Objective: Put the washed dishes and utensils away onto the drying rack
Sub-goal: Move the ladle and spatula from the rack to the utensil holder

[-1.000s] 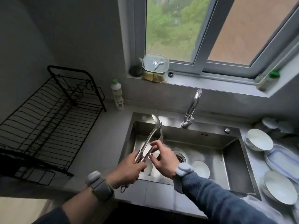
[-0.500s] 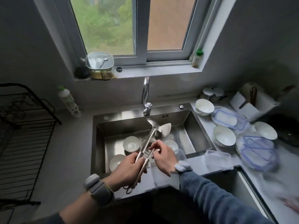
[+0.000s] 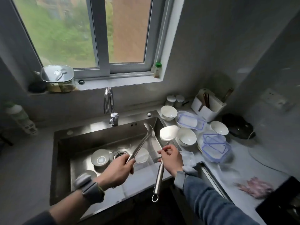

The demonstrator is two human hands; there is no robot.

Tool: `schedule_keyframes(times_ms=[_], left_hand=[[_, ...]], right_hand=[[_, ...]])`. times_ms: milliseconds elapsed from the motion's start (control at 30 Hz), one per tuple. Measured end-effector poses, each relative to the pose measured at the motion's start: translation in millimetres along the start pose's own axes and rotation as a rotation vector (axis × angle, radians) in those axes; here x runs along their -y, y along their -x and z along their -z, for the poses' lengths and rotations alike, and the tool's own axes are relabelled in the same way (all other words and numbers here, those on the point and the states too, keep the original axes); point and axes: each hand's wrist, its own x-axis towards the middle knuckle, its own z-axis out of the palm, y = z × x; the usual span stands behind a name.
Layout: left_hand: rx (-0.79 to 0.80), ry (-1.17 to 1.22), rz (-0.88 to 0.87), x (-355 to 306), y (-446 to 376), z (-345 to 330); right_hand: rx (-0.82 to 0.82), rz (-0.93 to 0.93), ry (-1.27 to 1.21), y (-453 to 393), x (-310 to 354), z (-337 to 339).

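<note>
Here, two long steel utensils are up over the sink, one per hand. The steel spatula with the flat angled blade (image 3: 150, 129) has its handle wrapped in the curled fingers of the left hand (image 3: 117, 170), blade pointing toward one o'clock above the basin. The steel ladle with the pale, rounded bowl (image 3: 168, 133) is pinched high on its shaft by the fingertips of the right hand (image 3: 172, 159), so the long handle with its hanging loop (image 3: 155, 198) dangles toward six o'clock. The two tools cross just above the hands; whether they touch I cannot tell.

Both look rigid and fairly light, but probably wet, and polished steel slips easily. The ladle is top-heavy in that pinch, so a fuller grip nearer mid-handle would likely steady it.

Below, the stainless steel sink (image 3: 103, 132) holds small round white bowls (image 3: 100, 157) beside the drain (image 3: 121, 155), with the chrome tap (image 3: 109, 103) at twelve o'clock. On the grey counter (image 3: 253, 164) at three o'clock sit more white bowls (image 3: 186, 137) and clear plastic boxes with blue-rimmed lids (image 3: 214, 146). No drying rack is visible in this view.
</note>
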Motion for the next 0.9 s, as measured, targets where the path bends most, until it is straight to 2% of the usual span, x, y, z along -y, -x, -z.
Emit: schedule_keyframes(times_ms=[300,467,667,900], left_hand=[[-0.086,0.026,-0.050,-89,-56,-44],[-0.181,-0.009,-0.077,-139,-80,-66],[-0.216,0.003,-0.068,-162,-105,-70],[-0.160,0.011,-0.139,-172,-151,-50]], right_hand=[[-0.085,0.086,-0.029,-61,-10,101],[-0.057,0.196,0.119,-120,-9,154],[-0.135,0.229,-0.007,-170,6,189],[-0.231,0.265,-0.101,-221,26,220]])
